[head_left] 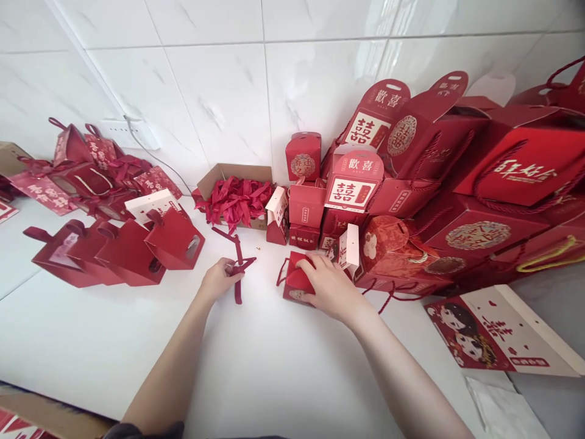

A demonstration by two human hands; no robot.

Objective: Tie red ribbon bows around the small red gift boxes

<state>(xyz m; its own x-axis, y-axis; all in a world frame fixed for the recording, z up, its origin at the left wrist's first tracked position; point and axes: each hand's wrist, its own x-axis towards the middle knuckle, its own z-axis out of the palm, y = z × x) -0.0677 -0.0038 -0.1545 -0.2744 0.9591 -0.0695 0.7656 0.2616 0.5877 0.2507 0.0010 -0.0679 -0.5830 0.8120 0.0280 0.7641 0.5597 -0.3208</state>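
Small red box point(297, 280), six o'clock of centre; dark red ribbon point(238, 292) at its nine. Step, likely: handling both at once; next move calls for steady box, fine ribbon control. Right hand point(333, 286) curled over box, gripping; left hand point(220, 278) pinches ribbon, fingers nearly together. Ribbon-filled carton point(244, 171) at eleven.

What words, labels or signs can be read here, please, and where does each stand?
"歡喜": tabs of the two white-panelled boxes.
"囍": their panels, the emblem on the dark red box beside them, the pale box lying at right.
"百年好合": bright red box, upper right.
Too small or blurred: the pink tags, the small box in the right hand, most other print.
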